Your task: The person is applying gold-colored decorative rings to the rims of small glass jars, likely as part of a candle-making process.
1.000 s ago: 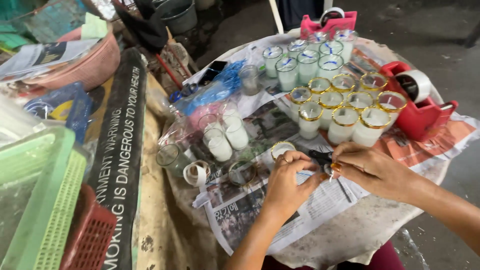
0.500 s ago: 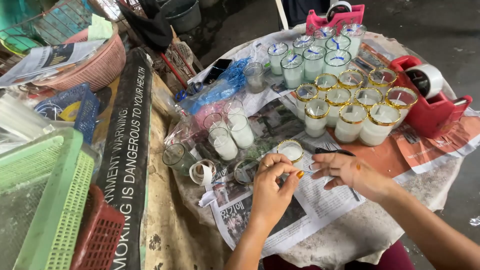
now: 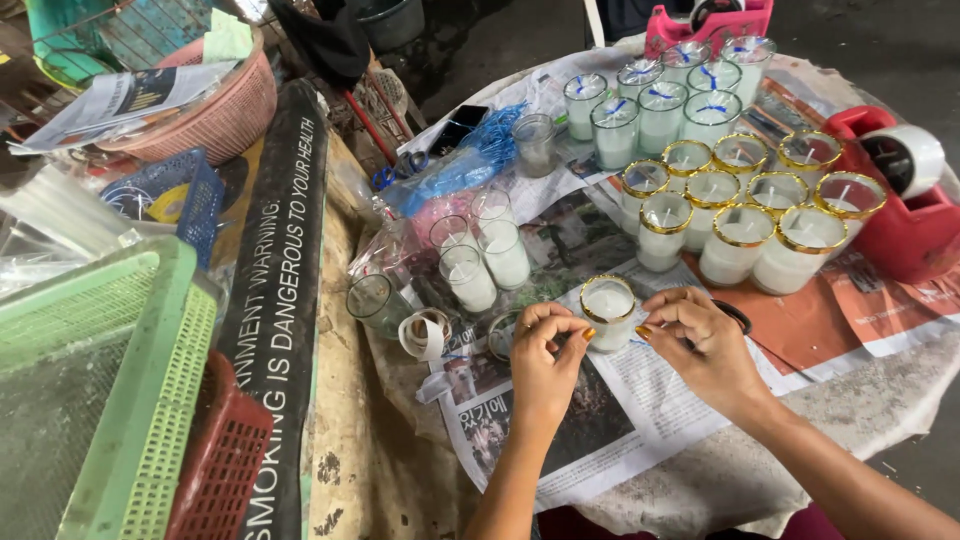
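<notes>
Newsprint-covered round table (image 3: pixel 620 420), gold-rimmed glass wax candle (image 3: pixel 607 312) btwn hands, left hand (image 3: pixel 545 362) & right hand (image 3: pixel 703 345) grip pinched shut at rim

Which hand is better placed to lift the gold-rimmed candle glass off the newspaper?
Probably the left hand: its fingertips pinch right at the gold-rimmed candle glass, touching its side. The right hand sits just beside it, fingers pinched, seemingly not touching.

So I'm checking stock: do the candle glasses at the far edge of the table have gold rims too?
No, the far candle glasses have plain clear rims with blue wick holders across their tops.
</notes>
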